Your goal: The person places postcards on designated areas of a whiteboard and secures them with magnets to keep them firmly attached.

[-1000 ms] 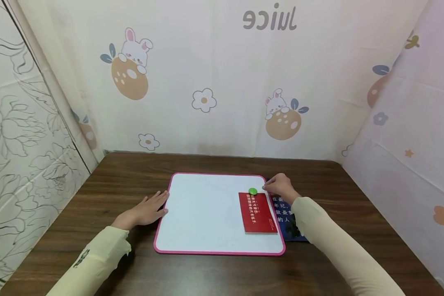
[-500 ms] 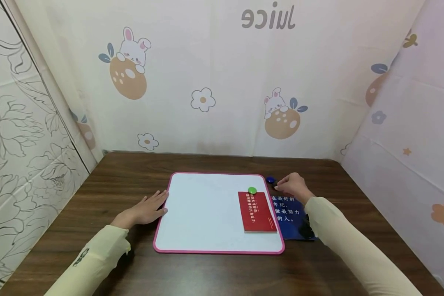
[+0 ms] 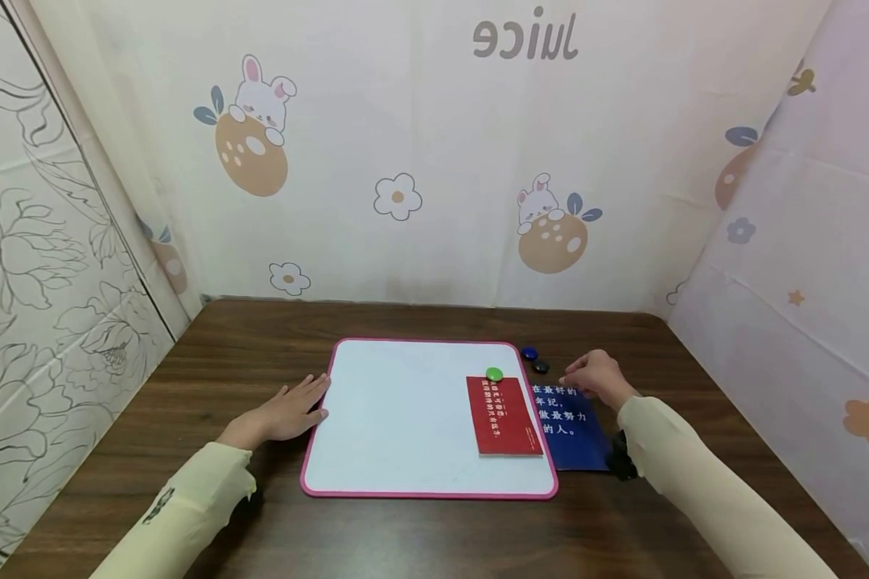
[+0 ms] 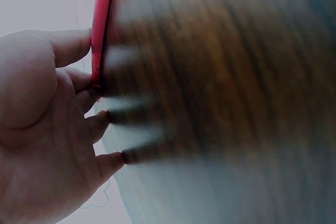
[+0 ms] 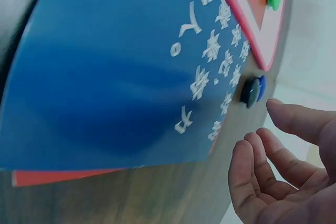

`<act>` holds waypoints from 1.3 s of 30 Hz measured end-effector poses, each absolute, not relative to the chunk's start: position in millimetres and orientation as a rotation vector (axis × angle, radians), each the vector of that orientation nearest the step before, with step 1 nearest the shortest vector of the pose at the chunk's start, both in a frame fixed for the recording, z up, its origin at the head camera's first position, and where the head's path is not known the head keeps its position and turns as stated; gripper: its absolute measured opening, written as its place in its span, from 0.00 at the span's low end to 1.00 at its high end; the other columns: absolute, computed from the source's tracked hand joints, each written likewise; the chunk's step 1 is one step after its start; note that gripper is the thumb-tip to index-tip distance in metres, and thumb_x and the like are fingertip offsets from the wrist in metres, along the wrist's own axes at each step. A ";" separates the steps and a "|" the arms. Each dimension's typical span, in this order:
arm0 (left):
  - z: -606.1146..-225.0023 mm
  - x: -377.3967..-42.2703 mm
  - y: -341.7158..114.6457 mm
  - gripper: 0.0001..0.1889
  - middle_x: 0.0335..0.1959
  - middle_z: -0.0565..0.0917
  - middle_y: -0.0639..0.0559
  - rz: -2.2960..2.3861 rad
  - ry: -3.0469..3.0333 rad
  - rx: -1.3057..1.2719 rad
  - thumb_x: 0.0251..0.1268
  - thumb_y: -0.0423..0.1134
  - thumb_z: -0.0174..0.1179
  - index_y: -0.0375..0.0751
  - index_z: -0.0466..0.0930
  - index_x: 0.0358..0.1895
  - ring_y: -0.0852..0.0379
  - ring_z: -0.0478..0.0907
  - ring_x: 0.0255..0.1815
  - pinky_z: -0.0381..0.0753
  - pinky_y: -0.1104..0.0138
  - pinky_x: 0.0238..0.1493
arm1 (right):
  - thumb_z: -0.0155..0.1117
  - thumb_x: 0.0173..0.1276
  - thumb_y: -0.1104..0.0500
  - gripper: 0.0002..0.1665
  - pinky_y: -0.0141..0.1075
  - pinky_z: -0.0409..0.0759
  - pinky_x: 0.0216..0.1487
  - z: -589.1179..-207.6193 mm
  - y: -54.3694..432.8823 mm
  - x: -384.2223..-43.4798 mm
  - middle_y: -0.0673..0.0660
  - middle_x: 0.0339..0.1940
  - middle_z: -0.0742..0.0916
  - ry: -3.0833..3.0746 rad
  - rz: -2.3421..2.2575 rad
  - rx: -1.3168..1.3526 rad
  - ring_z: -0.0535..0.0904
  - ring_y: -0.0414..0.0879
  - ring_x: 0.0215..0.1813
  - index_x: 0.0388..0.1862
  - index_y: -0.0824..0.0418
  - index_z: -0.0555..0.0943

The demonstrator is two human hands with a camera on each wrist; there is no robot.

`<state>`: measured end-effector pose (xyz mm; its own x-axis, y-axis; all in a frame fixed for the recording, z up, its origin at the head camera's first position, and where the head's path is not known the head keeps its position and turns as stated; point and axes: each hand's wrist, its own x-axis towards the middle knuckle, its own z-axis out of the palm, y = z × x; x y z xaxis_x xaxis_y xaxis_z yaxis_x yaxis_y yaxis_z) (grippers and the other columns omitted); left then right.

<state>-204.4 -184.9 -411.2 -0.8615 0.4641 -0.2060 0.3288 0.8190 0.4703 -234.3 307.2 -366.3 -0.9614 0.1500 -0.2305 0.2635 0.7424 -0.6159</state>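
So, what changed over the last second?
Right hand drew away rightward from the pink-framed rectangular whiteboard, revealing the blue disc, black disc and more of the white-lettered blue booklet; any release is unclear. Left hand, whiteboard, red booklet and green disc stayed.

Left hand (image 4: 42, 114): thumb contacts the pink rim (image 4: 102, 24); lower two fingertips touch the wood-grain table (image 4: 226, 77).

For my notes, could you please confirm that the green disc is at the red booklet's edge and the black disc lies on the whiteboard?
Not quite: the black disc lies on the table beside the whiteboard, as the head view shows.
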 end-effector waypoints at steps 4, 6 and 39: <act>-410.3 -204.4 -184.7 0.35 0.74 0.49 0.32 0.614 2.688 0.603 0.73 0.45 0.48 0.29 0.47 0.74 0.33 0.41 0.74 0.37 0.36 0.66 | 0.65 0.64 0.64 0.18 0.44 0.81 0.40 -370.3 313.8 -229.5 0.71 0.42 0.81 2.778 -1.005 0.338 0.77 0.55 0.37 0.47 0.76 0.77; -410.1 -204.4 -184.5 0.34 0.74 0.49 0.31 0.617 2.686 0.608 0.74 0.44 0.48 0.29 0.47 0.74 0.33 0.41 0.74 0.36 0.36 0.66 | 0.65 0.64 0.64 0.17 0.42 0.81 0.39 -372.9 316.3 -227.9 0.70 0.41 0.81 2.781 -1.004 0.357 0.76 0.54 0.36 0.46 0.76 0.77; -418.3 -208.0 -188.5 0.34 0.74 0.48 0.32 0.644 2.687 0.653 0.74 0.43 0.47 0.29 0.46 0.74 0.33 0.40 0.74 0.36 0.36 0.66 | 0.63 0.61 0.70 0.15 0.39 0.83 0.32 -385.8 335.6 -218.8 0.66 0.34 0.82 2.663 -1.140 0.483 0.77 0.51 0.32 0.45 0.79 0.77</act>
<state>-208.0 -188.5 -418.3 -0.8512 0.4929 -0.1805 0.3577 0.7962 0.4879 -218.8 335.6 -385.8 -0.9257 0.2160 -0.3104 0.3738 0.6482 -0.6634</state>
